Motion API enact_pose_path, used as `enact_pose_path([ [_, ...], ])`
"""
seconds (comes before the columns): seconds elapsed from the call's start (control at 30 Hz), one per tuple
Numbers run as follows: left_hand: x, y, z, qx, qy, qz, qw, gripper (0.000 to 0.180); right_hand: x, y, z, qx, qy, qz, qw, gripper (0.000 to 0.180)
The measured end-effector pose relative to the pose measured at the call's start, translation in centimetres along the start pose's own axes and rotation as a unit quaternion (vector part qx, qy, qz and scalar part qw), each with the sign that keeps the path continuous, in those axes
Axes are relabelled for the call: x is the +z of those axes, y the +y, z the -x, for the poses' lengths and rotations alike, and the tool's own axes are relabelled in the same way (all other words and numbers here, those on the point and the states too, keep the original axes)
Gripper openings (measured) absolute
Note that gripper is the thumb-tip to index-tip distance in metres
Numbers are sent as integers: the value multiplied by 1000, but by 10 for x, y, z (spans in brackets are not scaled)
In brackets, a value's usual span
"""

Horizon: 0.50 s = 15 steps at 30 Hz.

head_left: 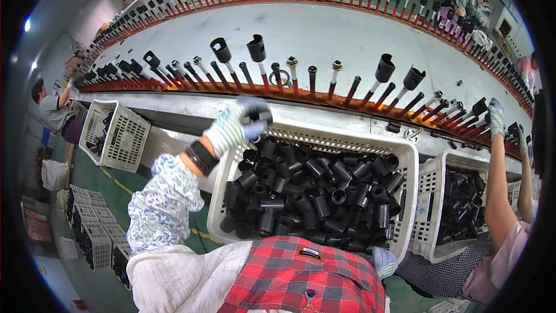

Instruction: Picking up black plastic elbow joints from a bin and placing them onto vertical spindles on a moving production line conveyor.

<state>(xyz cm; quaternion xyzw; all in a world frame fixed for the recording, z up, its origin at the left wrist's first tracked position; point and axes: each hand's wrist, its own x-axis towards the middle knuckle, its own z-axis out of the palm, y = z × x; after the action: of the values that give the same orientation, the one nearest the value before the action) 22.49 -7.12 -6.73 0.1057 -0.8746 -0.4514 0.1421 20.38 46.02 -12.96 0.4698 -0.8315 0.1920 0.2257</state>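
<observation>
Left hand (234, 127), in a striped work glove, closes around a black tubular part (258, 117) and holds it raised above the far left corner of the white basket (324, 139); motion blur hides the fingers' exact placement. The sleeved forearm comes up from the lower left, over the basket's left wall. The right hand (383, 261) shows only as a gloved patch at the near edge of the basket, by the red checked garment (301, 284); whether it is clenched or released cannot be told.

The basket sits directly before the person and is heaped with loose black tube fittings (313, 197), presumably so that either hand can draw from it without reaching far. Just beyond it runs a curved conveyor rail (289, 90) carrying a row of upright red-and-black pins (313, 80). Some pins already wear black caps (222, 50), others stand bare; the held part hangs just short of this row, between the basket and the pins.

A neighbouring worker's gloved hand (496, 117) reaches to the rail at right, above a second basket of like parts (457, 203). A third basket (116, 133) hangs at left, near another person (52, 110). A further person (472, 0) stands across the table top (324, 35).
</observation>
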Motion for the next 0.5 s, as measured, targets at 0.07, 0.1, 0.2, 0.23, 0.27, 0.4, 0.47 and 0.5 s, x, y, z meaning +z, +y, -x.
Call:
enact_pose_path([
  [0.07, -11, 47, -46, -3, 30, -38, 999, 36, -8, -1, 4, 18, -10, 14, 1000, 34],
  [0.1, -14, 54, -71, 49, 35, -80, 995, 35, -13, -1, 6, 26, -13, 20, 999, 34],
  [0.2, -25, 30, -141, 77, 67, -309, 945, 35, -25, -12, 4, 54, -30, 16, 998, 35],
  [0.23, -28, 27, -150, -18, 24, -314, 949, 37, -26, -15, 1, 63, -43, 9, 997, 35],
  [0.27, -32, 38, -157, -104, -26, -316, 943, 39, -27, -19, 1, 81, -56, 7, 995, 35],
  [0.4, -49, 3, -173, -81, 25, -458, 885, 33, -19, -22, 1, 98, 0, 22, 995, 36],
  [0.47, -71, -31, -186, -134, 33, -450, 882, 41, -26, -26, -4, 97, -13, 12, 995, 35],
  [0.5, -77, -46, -187, -152, 61, -406, 899, 46, -27, -26, -1, 100, -12, 18, 995, 34],
])
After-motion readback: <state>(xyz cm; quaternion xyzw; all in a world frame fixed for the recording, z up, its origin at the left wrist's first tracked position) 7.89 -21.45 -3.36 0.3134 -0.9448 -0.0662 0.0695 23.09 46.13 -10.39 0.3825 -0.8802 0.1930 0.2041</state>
